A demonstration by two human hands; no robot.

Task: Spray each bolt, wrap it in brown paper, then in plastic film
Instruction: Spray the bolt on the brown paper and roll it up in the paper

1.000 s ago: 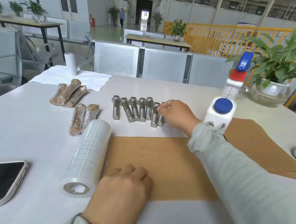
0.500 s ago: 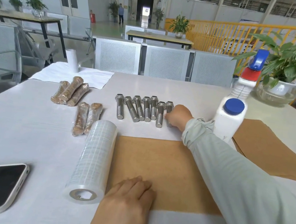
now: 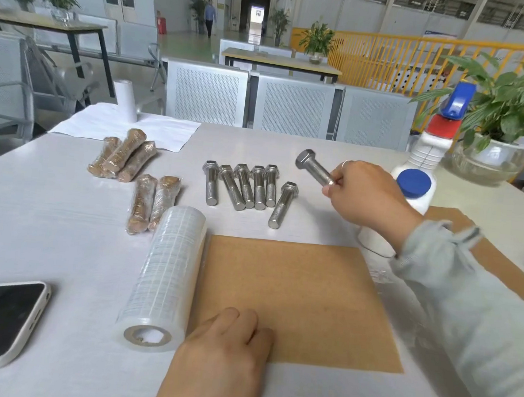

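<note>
This is a large factory or warehouse hall with a packing station set up in it. A white table [image 3: 45, 209] in the foreground carries work materials: loose steel bolts [image 3: 242, 185] near its middle, wrapped bolts [image 3: 134, 183] toward its left edge, a film roll [image 3: 167, 272], brown paper [image 3: 298, 301] near its front edge and a spray bottle [image 3: 416, 181] toward its right edge. Beyond the far edge stand perforated metal benches [image 3: 292, 106], more tables [image 3: 280, 62] and potted plants [image 3: 500, 103]. A yellow railing [image 3: 395, 60] fences off the right side. The hall has a smooth painted floor, high grey walls, a red fire extinguisher [image 3: 161, 25] and a far doorway [image 3: 255, 8], near which a person [image 3: 210, 15] walks.
</note>
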